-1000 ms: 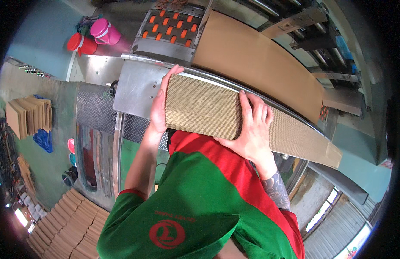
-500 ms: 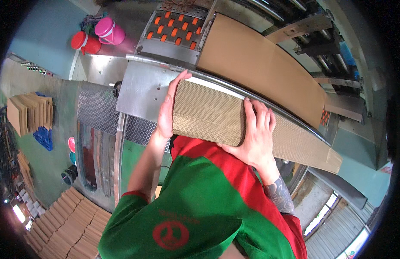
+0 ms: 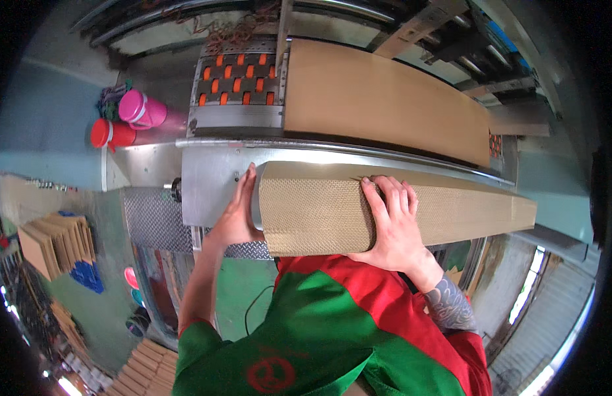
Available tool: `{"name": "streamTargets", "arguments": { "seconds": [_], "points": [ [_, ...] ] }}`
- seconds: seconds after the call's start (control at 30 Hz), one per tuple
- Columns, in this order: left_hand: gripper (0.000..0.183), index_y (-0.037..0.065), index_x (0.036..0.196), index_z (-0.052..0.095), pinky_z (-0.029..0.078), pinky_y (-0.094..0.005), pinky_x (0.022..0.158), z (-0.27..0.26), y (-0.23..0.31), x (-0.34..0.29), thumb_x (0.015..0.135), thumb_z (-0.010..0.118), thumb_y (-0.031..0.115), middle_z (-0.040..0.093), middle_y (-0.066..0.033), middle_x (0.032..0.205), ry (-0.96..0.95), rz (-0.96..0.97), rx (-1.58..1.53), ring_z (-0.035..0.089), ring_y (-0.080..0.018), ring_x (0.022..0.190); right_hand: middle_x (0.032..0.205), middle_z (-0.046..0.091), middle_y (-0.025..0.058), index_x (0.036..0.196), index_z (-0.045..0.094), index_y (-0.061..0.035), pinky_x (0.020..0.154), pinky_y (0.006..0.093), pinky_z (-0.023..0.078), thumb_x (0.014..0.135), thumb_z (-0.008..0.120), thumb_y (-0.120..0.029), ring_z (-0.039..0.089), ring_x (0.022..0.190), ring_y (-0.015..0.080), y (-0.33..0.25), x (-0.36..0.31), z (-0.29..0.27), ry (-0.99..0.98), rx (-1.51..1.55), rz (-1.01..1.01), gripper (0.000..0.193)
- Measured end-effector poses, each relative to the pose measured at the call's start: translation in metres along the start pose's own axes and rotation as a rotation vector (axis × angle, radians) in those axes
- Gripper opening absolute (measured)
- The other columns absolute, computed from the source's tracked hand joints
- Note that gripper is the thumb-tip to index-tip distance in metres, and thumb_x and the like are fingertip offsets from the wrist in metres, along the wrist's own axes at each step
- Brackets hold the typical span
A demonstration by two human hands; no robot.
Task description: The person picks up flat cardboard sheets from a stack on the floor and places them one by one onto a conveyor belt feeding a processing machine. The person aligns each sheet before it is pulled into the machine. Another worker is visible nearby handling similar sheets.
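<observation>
A long stack of corrugated cardboard sheets (image 3: 319,211) lies across the metal table in front of me, its fluted edges facing me. My right hand (image 3: 396,228) grips the near side of the stack, fingertips at the upper edge and thumb down by the lower edge. At the stack's left end is my left hand (image 3: 238,214), its fingers stretched out and pointing away from me. A gap shows between those fingers and the cardboard; whether the heel of the hand touches it, I cannot tell.
Beyond a metal rail (image 3: 319,146), a flat cardboard sheet (image 3: 385,96) lies on the machine bed beside orange rollers (image 3: 236,84). Pink (image 3: 142,109) and red (image 3: 112,134) lidded buckets stand at left. Stacked cardboard (image 3: 58,241) is on the floor at far left, with more (image 3: 144,369) at lower left.
My left fingers have come away from the stack's left end. The stack has shifted in view and now shows its top surface. My right hand stays on its near side.
</observation>
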State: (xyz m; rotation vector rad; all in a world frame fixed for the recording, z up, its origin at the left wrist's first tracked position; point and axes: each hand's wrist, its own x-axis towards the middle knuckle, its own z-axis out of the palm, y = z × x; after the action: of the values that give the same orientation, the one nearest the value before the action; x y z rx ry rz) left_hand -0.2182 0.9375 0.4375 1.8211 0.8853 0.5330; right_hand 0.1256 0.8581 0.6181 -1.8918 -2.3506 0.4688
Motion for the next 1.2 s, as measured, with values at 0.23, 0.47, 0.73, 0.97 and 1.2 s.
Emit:
{"name": "streamTargets", "arguments": {
  "seconds": [0.23, 0.47, 0.73, 0.97, 1.2],
  "points": [
    [0.088, 0.001, 0.169, 0.028, 0.024, -0.0496, 0.136, 0.061, -0.081, 0.032, 0.101, 0.074, 0.033, 0.035, -0.022, 0.172, 0.177, 0.147, -0.172, 0.035, -0.0361, 0.16, 0.151, 0.048, 0.0224, 0.166, 0.038, -0.0038, 0.123, 0.0616, 0.031, 0.06, 0.096, -0.051, 0.048, 0.142, 0.0413, -0.004, 0.011, -0.025, -0.186, -0.076, 0.014, 0.13],
    [0.085, 0.003, 0.158, 0.044, 0.03, -0.0581, 0.131, 0.096, -0.106, 0.046, 0.094, 0.08, 0.044, 0.045, -0.02, 0.166, 0.352, 0.146, -0.36, 0.046, -0.0394, 0.151, 0.15, 0.051, 0.0221, 0.163, 0.042, -0.0034, 0.113, 0.0606, 0.035, 0.057, 0.095, -0.052, 0.053, 0.134, 0.0407, 0.01, 0.011, -0.022, -0.07, -0.032, -0.058, 0.128],
    [0.084, 0.003, 0.158, 0.045, 0.033, -0.0564, 0.129, 0.099, -0.098, 0.054, 0.095, 0.078, 0.047, 0.047, -0.019, 0.164, 0.39, 0.104, -0.361, 0.048, -0.0383, 0.149, 0.153, 0.049, 0.0231, 0.164, 0.039, -0.0025, 0.114, 0.0614, 0.034, 0.058, 0.095, -0.053, 0.052, 0.135, 0.0414, 0.028, -0.031, -0.113, 0.06, 0.054, -0.183, 0.13],
    [0.083, 0.004, 0.158, 0.046, 0.036, -0.055, 0.127, 0.07, -0.027, 0.057, 0.096, 0.076, 0.05, 0.049, -0.0181, 0.163, 0.402, -0.045, -0.338, 0.049, -0.0374, 0.147, 0.154, 0.05, 0.0227, 0.161, 0.046, -0.002, 0.117, 0.0603, 0.039, 0.073, 0.091, -0.058, 0.05, 0.142, 0.0424, 0.089, -0.156, -0.205, 0.282, 0.037, -0.289, 0.114],
    [0.082, 0.004, 0.158, 0.047, 0.038, -0.0535, 0.124, 0.06, 0.055, 0.057, 0.097, 0.074, 0.053, 0.05, -0.0173, 0.161, 0.459, -0.196, -0.445, 0.051, -0.0365, 0.145, 0.145, 0.06, 0.0105, 0.151, 0.056, -0.0052, 0.12, 0.042, 0.043, 0.111, 0.062, -0.039, 0.055, 0.138, 0.0245, 0.37, -0.412, -0.037, 1.872, 0.596, 0.864, 0.052]
  ]
}}
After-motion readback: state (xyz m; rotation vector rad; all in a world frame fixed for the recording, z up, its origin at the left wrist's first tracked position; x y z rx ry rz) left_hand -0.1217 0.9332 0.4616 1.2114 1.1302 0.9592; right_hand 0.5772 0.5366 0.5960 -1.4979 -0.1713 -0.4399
